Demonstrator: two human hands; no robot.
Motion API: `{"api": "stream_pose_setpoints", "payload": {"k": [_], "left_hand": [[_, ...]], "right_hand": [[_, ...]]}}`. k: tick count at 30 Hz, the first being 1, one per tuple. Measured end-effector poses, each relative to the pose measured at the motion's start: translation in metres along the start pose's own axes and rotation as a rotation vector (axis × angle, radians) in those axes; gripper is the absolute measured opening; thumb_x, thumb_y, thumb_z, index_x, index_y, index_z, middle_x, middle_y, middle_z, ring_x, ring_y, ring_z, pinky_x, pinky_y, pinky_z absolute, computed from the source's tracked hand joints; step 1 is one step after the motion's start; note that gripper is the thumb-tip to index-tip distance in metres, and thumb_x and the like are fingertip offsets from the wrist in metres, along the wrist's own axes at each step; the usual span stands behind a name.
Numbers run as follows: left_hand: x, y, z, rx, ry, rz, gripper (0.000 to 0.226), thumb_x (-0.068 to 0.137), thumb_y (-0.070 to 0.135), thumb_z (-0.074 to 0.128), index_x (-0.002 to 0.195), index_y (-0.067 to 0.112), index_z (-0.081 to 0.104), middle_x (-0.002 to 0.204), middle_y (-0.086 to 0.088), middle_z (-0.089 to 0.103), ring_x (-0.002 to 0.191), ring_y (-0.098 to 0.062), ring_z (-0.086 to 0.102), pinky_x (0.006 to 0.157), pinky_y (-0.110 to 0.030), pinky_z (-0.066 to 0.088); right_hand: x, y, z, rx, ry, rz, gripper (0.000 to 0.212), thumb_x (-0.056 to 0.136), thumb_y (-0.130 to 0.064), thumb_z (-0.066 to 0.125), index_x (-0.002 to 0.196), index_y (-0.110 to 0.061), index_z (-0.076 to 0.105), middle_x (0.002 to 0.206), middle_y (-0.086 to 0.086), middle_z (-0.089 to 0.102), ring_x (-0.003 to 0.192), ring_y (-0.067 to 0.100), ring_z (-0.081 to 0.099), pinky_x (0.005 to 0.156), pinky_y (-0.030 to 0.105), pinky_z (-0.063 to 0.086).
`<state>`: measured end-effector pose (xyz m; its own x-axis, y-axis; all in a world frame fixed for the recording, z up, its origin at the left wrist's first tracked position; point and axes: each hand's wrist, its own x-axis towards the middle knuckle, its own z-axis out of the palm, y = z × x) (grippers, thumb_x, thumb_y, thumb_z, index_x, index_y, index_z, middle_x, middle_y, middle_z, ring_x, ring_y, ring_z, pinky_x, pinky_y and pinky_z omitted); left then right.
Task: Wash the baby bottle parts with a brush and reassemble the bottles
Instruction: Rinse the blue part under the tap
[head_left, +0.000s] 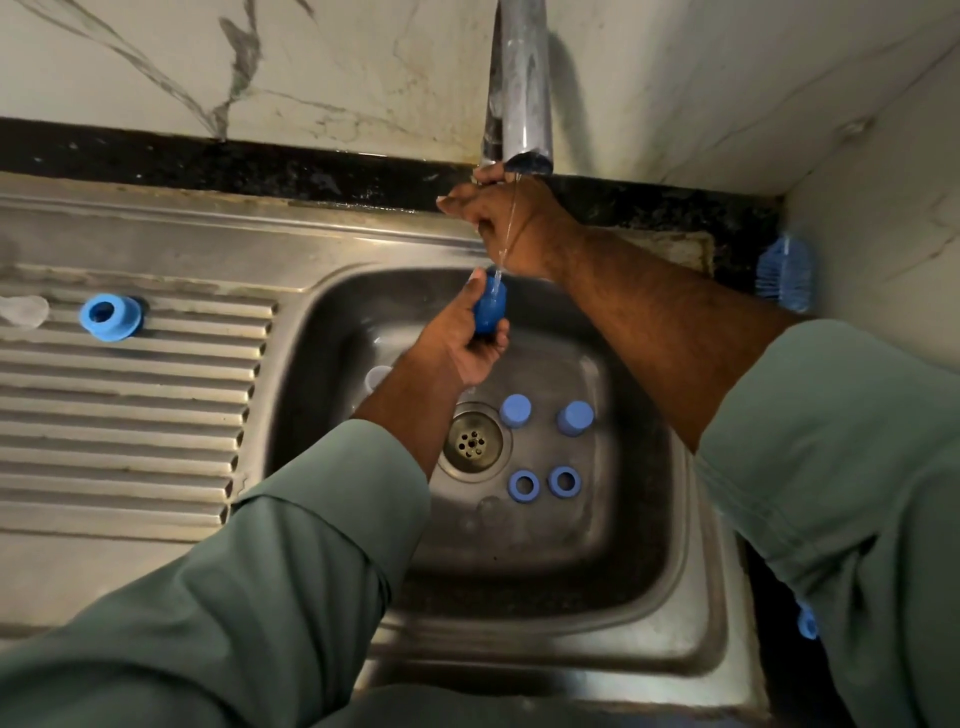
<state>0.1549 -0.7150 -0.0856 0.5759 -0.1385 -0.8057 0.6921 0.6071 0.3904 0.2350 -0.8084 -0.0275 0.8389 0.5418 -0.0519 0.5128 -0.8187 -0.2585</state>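
Observation:
My left hand (467, 338) grips a blue bottle cap (490, 306) under a thin stream of water from the steel tap (524, 88). My right hand (511, 221) reaches to the base of the tap and its fingers curl around the tap handle there. On the sink floor near the drain (471, 441) stand two blue caps (515, 410) (575, 417) and two blue collar rings (523, 486) (564, 481). A clear part (377, 378) lies partly hidden behind my left forearm. A blue bottle brush (785, 273) leans in the right corner.
The steel sink (311, 332) has a ribbed drainboard (130, 415) on its left, where a blue collar ring (110, 317) and a clear teat (23, 310) lie. A marble wall rises behind and at the right. A small blue piece (807, 623) shows beside my right sleeve.

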Motion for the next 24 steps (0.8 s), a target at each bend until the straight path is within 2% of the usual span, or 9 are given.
{"api": "stream_pose_setpoints", "payload": {"k": [1,3,6,9,14,16,19,22,24], "left_hand": [[-0.001,-0.001,0.000,-0.027,-0.011,-0.001,0.043,0.088,0.043,0.068,0.109,0.006,0.059,0.096,-0.015,0.059,0.069,-0.016,0.057,0.050,-0.020,0.053],[-0.002,-0.001,0.001,-0.084,-0.022,-0.022,0.047,0.095,0.048,0.057,0.113,0.004,0.058,0.095,-0.019,0.061,0.067,-0.017,0.059,0.048,-0.021,0.054],[-0.001,-0.001,0.001,-0.103,0.014,-0.050,0.046,0.101,0.047,0.044,0.114,0.004,0.054,0.091,-0.018,0.059,0.065,-0.017,0.056,0.044,-0.018,0.050],[0.000,0.000,-0.001,-0.112,0.040,-0.053,0.036,0.101,0.041,0.048,0.103,0.006,0.054,0.093,-0.016,0.055,0.069,-0.019,0.054,0.044,-0.018,0.050],[0.000,0.000,-0.008,-0.020,0.007,0.005,0.052,0.083,0.044,0.074,0.119,0.009,0.060,0.118,-0.015,0.058,0.078,-0.016,0.058,0.059,-0.019,0.054],[-0.002,-0.001,-0.010,-0.003,-0.025,0.021,0.050,0.084,0.041,0.074,0.119,0.008,0.060,0.115,-0.015,0.059,0.072,-0.012,0.057,0.060,-0.018,0.053],[-0.004,-0.004,-0.010,-0.026,-0.059,0.040,0.056,0.086,0.048,0.068,0.123,0.008,0.060,0.102,-0.013,0.062,0.064,-0.009,0.056,0.059,-0.018,0.051],[-0.001,-0.006,-0.013,-0.084,-0.052,0.065,0.049,0.087,0.042,0.070,0.122,0.009,0.060,0.111,-0.014,0.061,0.068,-0.011,0.058,0.064,-0.020,0.053],[0.001,-0.008,-0.015,-0.067,-0.042,0.099,0.042,0.089,0.036,0.069,0.120,0.009,0.061,0.117,-0.015,0.058,0.072,-0.014,0.060,0.064,-0.020,0.055]], "right_hand": [[0.001,0.002,0.003,0.030,0.035,-0.008,0.051,0.095,0.002,0.043,0.145,-0.002,0.033,0.148,0.011,0.040,0.128,0.022,0.045,0.106,0.022,0.031],[0.000,0.008,0.008,-0.064,0.021,-0.052,0.049,0.093,0.001,0.046,0.142,-0.005,0.040,0.145,0.009,0.045,0.133,0.024,0.041,0.112,0.031,0.025],[-0.001,0.011,0.003,-0.085,0.017,-0.030,0.050,0.094,-0.002,0.047,0.143,-0.012,0.038,0.147,0.003,0.041,0.139,0.019,0.031,0.114,0.026,0.016],[0.002,0.009,0.003,0.004,0.048,0.024,0.051,0.096,-0.004,0.046,0.145,-0.014,0.035,0.150,0.000,0.037,0.141,0.018,0.026,0.113,0.023,0.014],[0.001,0.011,0.005,0.026,0.037,0.056,0.054,0.095,-0.003,0.049,0.146,-0.011,0.032,0.150,0.002,0.038,0.142,0.017,0.026,0.108,0.008,0.008],[0.002,0.008,0.006,-0.030,0.006,0.017,0.055,0.096,-0.002,0.047,0.147,-0.012,0.031,0.151,0.002,0.036,0.141,0.019,0.027,0.111,0.015,0.011],[0.003,0.004,0.005,-0.011,0.022,-0.001,0.053,0.095,0.001,0.046,0.146,-0.005,0.033,0.148,0.010,0.041,0.129,0.025,0.042,0.110,0.026,0.028],[0.002,0.011,0.008,-0.114,0.022,-0.022,0.051,0.092,-0.003,0.049,0.141,-0.016,0.044,0.143,0.004,0.047,0.131,0.029,0.038,0.111,0.032,0.026],[0.001,0.011,0.005,-0.027,0.040,0.020,0.049,0.092,-0.003,0.049,0.140,-0.019,0.046,0.142,0.002,0.049,0.131,0.029,0.037,0.111,0.032,0.025]]}}
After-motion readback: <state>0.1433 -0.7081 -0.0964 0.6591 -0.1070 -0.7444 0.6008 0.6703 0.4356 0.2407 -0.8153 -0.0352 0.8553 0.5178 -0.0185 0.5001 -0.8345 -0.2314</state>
